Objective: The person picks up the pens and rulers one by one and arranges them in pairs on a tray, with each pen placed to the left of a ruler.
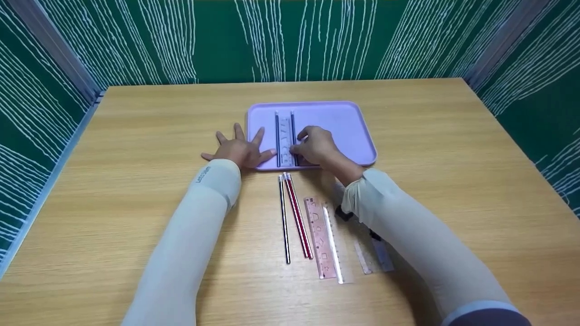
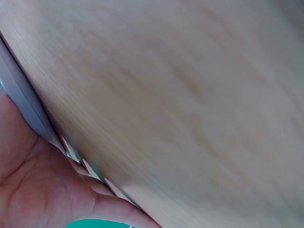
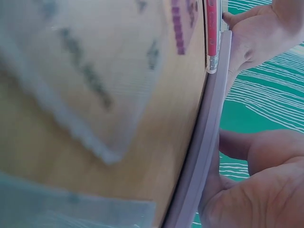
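A lilac tray [image 1: 344, 136] holds a clear ruler [image 1: 284, 136] lying lengthwise between a dark pencil [image 1: 277, 136] on its left and a second dark pencil [image 1: 293, 124] on its right. With fingers spread, my left hand [image 1: 240, 151] rests across the tray's left edge, its thumb near the left pencil. My right hand [image 1: 317, 146] is over the tray with bent fingers, thumb and forefinger apart. Its thumb reaches the right pencil and the ruler's edge. In the right wrist view the right palm [image 3: 261, 194] is beside the tray rim [image 3: 204, 142], its fingertips hidden.
In front of the tray lie a dark pencil [image 1: 284, 222], red pencils [image 1: 298, 217], a pink ruler [image 1: 320, 240] and a clear ruler [image 1: 333, 244]. More clear rulers [image 1: 383, 256] are partly under my right forearm. Green patterned walls [image 1: 290, 40] border the wooden table [image 1: 158, 113].
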Motion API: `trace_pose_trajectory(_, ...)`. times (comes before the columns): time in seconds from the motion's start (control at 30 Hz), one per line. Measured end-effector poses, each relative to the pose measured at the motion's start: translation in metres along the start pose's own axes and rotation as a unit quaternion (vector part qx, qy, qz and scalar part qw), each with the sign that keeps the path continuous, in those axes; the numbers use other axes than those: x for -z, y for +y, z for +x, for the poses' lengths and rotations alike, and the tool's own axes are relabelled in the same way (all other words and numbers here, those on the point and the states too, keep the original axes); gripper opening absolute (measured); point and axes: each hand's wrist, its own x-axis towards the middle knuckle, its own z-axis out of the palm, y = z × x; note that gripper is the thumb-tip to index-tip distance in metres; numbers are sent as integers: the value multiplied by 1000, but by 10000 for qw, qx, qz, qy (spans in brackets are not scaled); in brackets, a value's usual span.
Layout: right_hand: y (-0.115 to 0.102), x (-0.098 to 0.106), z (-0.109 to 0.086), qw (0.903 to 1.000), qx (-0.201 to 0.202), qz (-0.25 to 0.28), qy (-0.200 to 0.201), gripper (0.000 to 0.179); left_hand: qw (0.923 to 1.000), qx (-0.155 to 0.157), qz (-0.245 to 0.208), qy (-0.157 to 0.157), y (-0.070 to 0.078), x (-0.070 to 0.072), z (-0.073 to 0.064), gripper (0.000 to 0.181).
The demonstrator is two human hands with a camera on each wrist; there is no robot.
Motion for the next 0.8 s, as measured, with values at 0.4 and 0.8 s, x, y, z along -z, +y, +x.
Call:
trace_pose_trajectory(0.4,5,14,-8,9978,-53,634,-198,41,10000,-18,27,48,-3,-1,0,80)
trace_pose_trajectory(0.8,16,44,-30,9923,36,1110,-554,47,9999,-111,120,56,-3,-1,1,81)
